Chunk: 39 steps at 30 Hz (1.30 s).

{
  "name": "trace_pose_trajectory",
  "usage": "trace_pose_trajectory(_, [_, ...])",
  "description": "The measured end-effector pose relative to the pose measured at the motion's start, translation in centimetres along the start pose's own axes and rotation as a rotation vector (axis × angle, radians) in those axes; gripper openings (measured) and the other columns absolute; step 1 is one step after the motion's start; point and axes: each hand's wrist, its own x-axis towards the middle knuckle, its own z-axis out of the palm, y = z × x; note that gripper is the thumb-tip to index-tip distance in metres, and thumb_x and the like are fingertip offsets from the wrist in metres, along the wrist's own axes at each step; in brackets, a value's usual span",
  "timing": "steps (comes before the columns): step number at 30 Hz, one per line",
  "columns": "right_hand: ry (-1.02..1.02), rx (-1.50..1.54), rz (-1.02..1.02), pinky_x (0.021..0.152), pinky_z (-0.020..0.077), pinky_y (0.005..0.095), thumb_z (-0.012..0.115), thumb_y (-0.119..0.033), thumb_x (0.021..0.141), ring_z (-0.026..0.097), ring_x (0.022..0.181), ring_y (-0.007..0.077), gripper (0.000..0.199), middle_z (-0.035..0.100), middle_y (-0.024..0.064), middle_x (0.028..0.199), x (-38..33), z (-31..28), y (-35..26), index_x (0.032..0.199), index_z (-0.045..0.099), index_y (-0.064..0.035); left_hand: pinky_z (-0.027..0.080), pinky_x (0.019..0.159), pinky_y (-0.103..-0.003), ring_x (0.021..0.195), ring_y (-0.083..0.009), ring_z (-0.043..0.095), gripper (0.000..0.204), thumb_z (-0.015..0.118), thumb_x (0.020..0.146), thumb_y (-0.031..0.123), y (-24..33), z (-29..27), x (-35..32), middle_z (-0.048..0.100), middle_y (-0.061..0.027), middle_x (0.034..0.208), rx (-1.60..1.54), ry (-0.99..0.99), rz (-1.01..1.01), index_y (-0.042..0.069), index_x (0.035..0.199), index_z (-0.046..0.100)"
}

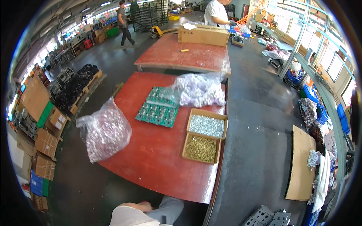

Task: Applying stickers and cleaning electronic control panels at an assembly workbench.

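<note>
At the lower edge, my left hand (144, 206) rests low by my grey trousers (169, 210), off the near edge of the red table (158, 150). Its fingers are too small and hidden to read. My right hand is out of sight. On the table lies a green circuit board panel (156, 113) with rows of small parts. A clear bag of pale lilac-white pieces (200, 90) touches its far right corner. Two open cardboard boxes stand at the right: one with silvery small parts (206, 125), a nearer one with brass-coloured small parts (200, 148).
A large clear bag of pinkish pieces (105, 132) sits at the table's left edge. Behind stands another red table (169, 52) with a long carton (203, 35). A person in white (216, 13) stands beyond it; another (123, 24) walks at far left. Flat cardboard (301, 164) leans at right.
</note>
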Motion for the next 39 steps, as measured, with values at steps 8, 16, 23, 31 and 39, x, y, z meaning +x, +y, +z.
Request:
trace_pose_trajectory(8, [-0.080, -0.155, 0.127, 0.077, 0.0430, 0.0510, 0.047, -0.020, 0.080, 0.055, 0.089, 0.0476, 0.026, 0.057, 0.0310, 0.096, -2.0, -1.1, 1.0, 0.100, 0.053, -0.0045, 0.041, 0.091, -0.047, 0.113, -0.0314, 0.050, 0.043, 0.049, 0.080, 0.033, -10.2, 17.7, 12.6, 0.052, -0.0154, 0.122, 0.059, -0.095, -0.082, 0.005, 0.112, 0.059])
trace_pose_trajectory(16, [-0.148, -0.267, 0.238, 0.078, 0.0422, 0.0520, 0.046, -0.021, 0.081, 0.054, 0.090, 0.0486, 0.027, 0.057, 0.0317, 0.096, -3.6, -2.4, -5.3, 0.102, 0.050, -0.0056, 0.042, 0.089, -0.046, 0.109, -0.0313, 0.052, 0.040, 0.050, 0.080, 0.032, -13.4, 16.1, 24.8, 0.054, -0.0156, 0.117, 0.032, -0.136, 0.055, 0.006, 0.108, 0.061])
trace_pose_trajectory(23, [-0.249, -0.316, 0.352, 0.080, 0.0406, 0.0538, 0.043, -0.023, 0.083, 0.051, 0.093, 0.0514, 0.027, 0.056, 0.0335, 0.096, -4.4, -5.5, -13.9, 0.104, 0.042, -0.0076, 0.043, 0.087, -0.045, 0.105, -0.0311, 0.053, 0.037, 0.050, 0.080, 0.032, -12.3, 12.9, 24.9, 0.056, -0.0158, 0.111, 0.024, -0.142, 0.174, 0.006, 0.104, 0.062])
trace_pose_trajectory(31, [-0.269, -0.259, 0.368, 0.084, 0.0395, 0.0526, 0.040, -0.023, 0.084, 0.050, 0.097, 0.0510, 0.029, 0.054, 0.0349, 0.101, -4.5, -6.0, -13.9, 0.108, 0.042, -0.0060, 0.044, 0.085, -0.043, 0.101, -0.0310, 0.055, 0.034, 0.051, 0.080, 0.032, -6.8, 6.4, 23.8, 0.058, -0.0159, 0.106, 0.058, -0.065, 0.333, 0.007, 0.099, 0.064])
trace_pose_trajectory(39, [-0.256, -0.068, 0.467, 0.086, 0.0387, 0.0507, 0.031, -0.021, 0.090, 0.048, 0.101, 0.0496, 0.027, 0.052, 0.0346, 0.105, -4.9, -6.2, -14.5, 0.107, 0.042, -0.0039, 0.045, 0.083, -0.042, 0.096, -0.0309, 0.057, 0.031, 0.051, 0.079, 0.031, 2.8, 3.3, 23.5, 0.060, -0.0161, 0.100, 0.117, -0.004, 0.520, 0.008, 0.095, 0.065])
